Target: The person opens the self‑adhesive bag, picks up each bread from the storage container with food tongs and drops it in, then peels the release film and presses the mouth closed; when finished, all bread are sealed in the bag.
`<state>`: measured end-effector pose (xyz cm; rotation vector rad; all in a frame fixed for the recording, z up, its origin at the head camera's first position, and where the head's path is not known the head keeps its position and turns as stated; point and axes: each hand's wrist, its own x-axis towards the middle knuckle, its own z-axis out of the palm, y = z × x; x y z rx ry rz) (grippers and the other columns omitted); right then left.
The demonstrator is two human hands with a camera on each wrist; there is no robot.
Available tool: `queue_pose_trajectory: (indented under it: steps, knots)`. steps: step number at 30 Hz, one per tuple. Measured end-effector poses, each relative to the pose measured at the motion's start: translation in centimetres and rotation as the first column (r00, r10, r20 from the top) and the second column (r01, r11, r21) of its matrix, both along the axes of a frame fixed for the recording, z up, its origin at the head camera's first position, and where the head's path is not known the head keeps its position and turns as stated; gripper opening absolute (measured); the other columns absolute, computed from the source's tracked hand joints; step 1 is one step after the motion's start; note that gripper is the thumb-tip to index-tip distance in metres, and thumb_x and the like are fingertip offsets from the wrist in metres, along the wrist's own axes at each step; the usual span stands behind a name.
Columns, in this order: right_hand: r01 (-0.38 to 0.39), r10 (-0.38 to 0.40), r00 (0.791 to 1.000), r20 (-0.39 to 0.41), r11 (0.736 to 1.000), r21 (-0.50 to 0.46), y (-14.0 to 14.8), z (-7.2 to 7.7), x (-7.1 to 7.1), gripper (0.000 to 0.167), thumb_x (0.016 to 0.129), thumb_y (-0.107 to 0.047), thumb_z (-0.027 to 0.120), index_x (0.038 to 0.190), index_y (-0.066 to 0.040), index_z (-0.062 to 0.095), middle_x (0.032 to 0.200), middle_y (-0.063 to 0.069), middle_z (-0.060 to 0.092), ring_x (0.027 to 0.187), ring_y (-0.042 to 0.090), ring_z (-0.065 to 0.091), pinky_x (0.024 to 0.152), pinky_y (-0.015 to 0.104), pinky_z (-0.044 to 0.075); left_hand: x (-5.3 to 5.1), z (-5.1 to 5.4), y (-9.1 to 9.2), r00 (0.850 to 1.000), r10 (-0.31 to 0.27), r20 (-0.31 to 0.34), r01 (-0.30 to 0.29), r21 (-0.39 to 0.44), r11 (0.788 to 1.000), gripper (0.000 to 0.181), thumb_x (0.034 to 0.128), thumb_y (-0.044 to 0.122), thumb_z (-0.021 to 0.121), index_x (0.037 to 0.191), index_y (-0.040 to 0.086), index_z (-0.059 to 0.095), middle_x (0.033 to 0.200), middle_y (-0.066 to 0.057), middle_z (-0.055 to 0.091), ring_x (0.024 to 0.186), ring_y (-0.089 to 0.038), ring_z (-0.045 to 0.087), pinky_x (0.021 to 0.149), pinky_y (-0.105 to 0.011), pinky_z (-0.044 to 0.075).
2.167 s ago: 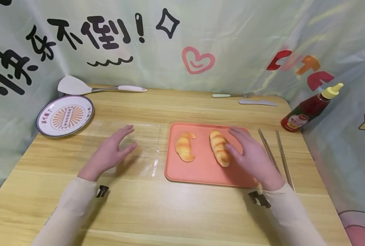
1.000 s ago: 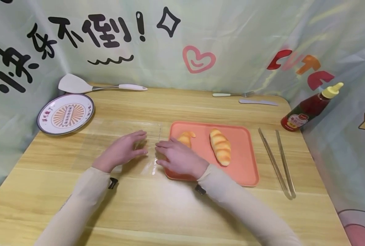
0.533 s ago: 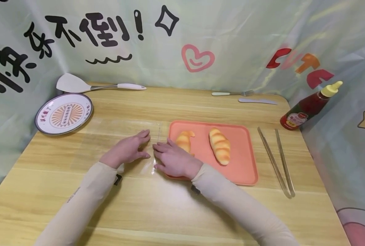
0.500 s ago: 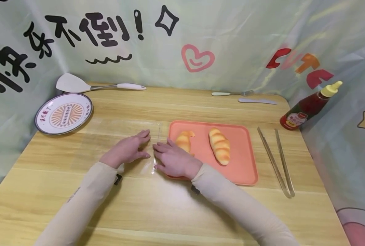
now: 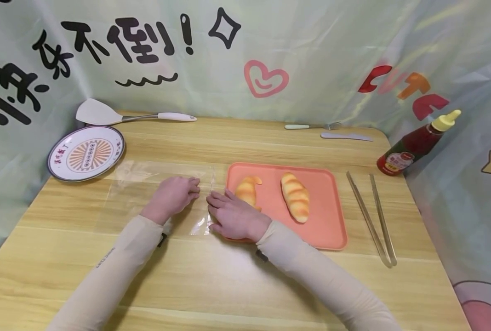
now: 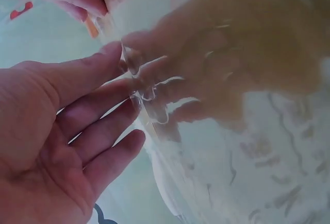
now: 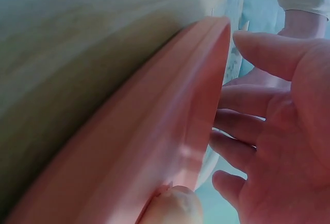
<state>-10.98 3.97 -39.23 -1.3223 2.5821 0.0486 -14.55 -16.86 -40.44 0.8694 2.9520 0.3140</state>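
A clear plastic bag (image 5: 129,193) lies flat on the table left of the pink tray (image 5: 311,239). My left hand (image 5: 173,195) is over its right part; in the left wrist view the thumb and fingertips pinch the puckered clear film. At the bag's right edge, my right hand (image 5: 237,216) rests its extended fingertips, reaching across the tray's left rim. A small croissant (image 5: 247,188) on the tray is partly hidden behind the right hand. Beside it on the tray lies a longer bread roll (image 5: 295,197), untouched.
Metal tongs (image 5: 373,220) lie right of the tray, with a red sauce bottle (image 5: 411,147) behind them. A fork (image 5: 301,126) and a knife (image 5: 346,136) lie at the back. At left are a round plate (image 5: 86,154) and a white spatula (image 5: 100,112).
The right hand has come from the bread roll to the bag's edge. My left hand has moved right; its thumb and fingers have drawn together on the film, whose sheen has shifted.
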Motion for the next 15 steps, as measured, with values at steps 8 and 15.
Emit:
queue_pose_trajectory:
  steps: [8, 15]
  knots:
    - [0.025, -0.025, 0.999, 0.039, 1.000, -0.007, 0.07, -0.07, -0.04, 0.062, 0.101, -0.043, 0.052, 0.147, -0.004, 0.043, 0.156, 0.011, 0.032, 0.147, 0.023, 0.018, 0.119, 0.044, 0.011, -0.11, -0.08, 0.24, 0.995, 0.039, -0.094, -0.036, 0.040, 0.999, 0.011, 0.0859, 0.009, 0.076, 0.079, 0.010, 0.068, 0.076, -0.004, 0.070, 0.068, -0.030, 0.067, 0.057, -0.045, 0.055]
    - [0.030, -0.030, 0.999, 0.045, 0.999, 0.013, -0.06, -0.15, -0.11, 0.061, 0.101, -0.043, 0.051, 0.148, -0.004, 0.042, 0.157, 0.010, 0.031, 0.146, 0.022, 0.019, 0.119, 0.042, 0.012, 0.04, 0.43, -0.39, 0.997, 0.053, -0.060, -0.045, 0.136, 0.990, 0.006, 0.0882, 0.008, 0.073, 0.092, 0.003, 0.073, 0.090, -0.012, 0.073, 0.081, -0.032, 0.070, 0.073, -0.046, 0.057]
